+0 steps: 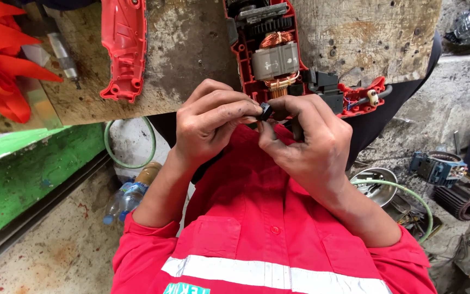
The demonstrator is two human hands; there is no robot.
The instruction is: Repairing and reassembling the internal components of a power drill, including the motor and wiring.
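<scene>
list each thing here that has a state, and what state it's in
power tool body: opened, motor windings exposed, lying on the bench
red housing cover: taken off, lying apart on the bench
small black part: pinched between both hands' fingertips
left hand: gripping the part
right hand: gripping the part
plastic bottle: lying on the floor

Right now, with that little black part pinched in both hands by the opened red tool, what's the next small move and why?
Probably ease the small black part toward the open red tool body. Both the left hand and right hand pinch it just below the exposed copper windings, and the separate red cover is off.
</scene>
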